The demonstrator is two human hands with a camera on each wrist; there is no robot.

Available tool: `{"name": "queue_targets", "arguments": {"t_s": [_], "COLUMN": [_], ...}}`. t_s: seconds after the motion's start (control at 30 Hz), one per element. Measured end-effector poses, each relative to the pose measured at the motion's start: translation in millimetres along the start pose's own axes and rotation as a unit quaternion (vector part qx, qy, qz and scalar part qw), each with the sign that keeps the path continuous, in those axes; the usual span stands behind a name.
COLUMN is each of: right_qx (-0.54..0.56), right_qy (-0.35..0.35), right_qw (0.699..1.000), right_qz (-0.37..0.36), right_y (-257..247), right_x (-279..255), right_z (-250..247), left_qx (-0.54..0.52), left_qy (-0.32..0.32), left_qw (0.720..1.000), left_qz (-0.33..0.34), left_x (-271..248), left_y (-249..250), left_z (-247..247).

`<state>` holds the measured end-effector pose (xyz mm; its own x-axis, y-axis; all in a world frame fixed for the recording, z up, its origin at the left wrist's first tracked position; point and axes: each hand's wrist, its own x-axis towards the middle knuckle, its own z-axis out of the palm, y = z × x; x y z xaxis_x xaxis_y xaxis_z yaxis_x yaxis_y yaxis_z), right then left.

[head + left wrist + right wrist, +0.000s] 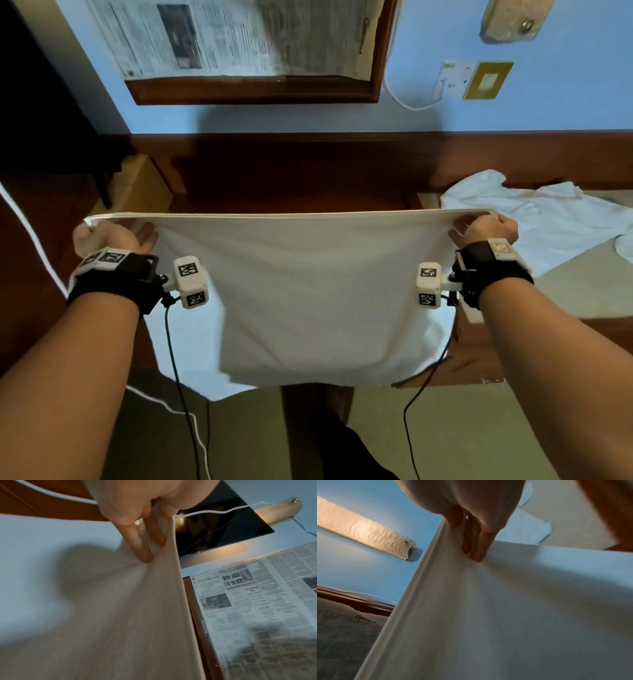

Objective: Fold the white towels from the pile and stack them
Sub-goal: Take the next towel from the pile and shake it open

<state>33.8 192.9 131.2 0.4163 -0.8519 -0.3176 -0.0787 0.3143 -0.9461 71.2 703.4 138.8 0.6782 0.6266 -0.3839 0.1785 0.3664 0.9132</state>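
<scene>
Here a white towel [308, 301] hangs in the air in front of the person, doubled over so that its top edge runs taut and level between the two hands. The left hand [109, 238] has its grip on the top left corner, and the left wrist view shows the fingers [144, 553] lying straight down the near face of the cloth with the thumb behind, the fabric pinched between them; a ring sits on one finger. The right hand [488, 229] has its grip on the top right corner in the same way, its fingers [479, 547] pressed flat on the cloth and the edge nipped against the thumb. The lower edge of the towel hangs loose and looks slightly blurred, so its exact fold there is hard to judge. Beyond the right hand, a rumpled pile of white towels [548, 219] lies on a pale surface, well apart from the held one. Behind stands a blue wall [513, 116] with a wooden frame [253, 90] covered in newspaper [239, 34].
</scene>
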Motion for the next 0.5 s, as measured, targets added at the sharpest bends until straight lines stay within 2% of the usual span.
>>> {"name": "queue_targets", "arguments": {"t_s": [0.13, 0.27, 0.37, 0.4, 0.43, 0.47, 0.5], "right_qx": [0.0, -0.021, -0.139, -0.21, -0.28, -0.357, -0.429], "right_qy": [-0.012, -0.014, -0.041, -0.066, -0.102, -0.142, -0.183], "right_qw": [1.0, 1.0, 0.988, 0.972, 0.949, 0.915, 0.875], "right_qz": [0.008, -0.003, -0.054, -0.078, -0.106, -0.125, -0.134], "right_y": [-7, 7, 51, 69, 89, 109, 131], "right_x": [44, 93, 135, 139, 138, 133, 128], "right_z": [87, 164, 197, 197, 193, 183, 169], "left_qx": [-0.022, 0.012, 0.077, 0.102, 0.175, 0.279, 0.396], "left_qy": [0.005, -0.068, -0.094, -0.087, -0.085, -0.091, -0.114], "left_qw": [1.0, 0.998, 0.993, 0.991, 0.981, 0.956, 0.911], "left_qz": [0.012, -0.012, -0.003, -0.005, -0.006, 0.004, 0.012], "left_x": [53, 109, 139, 150, 154, 157, 153], "left_y": [19, 20, -14, -37, -60, -86, -111], "left_z": [61, 118, 143, 145, 144, 136, 126]}}
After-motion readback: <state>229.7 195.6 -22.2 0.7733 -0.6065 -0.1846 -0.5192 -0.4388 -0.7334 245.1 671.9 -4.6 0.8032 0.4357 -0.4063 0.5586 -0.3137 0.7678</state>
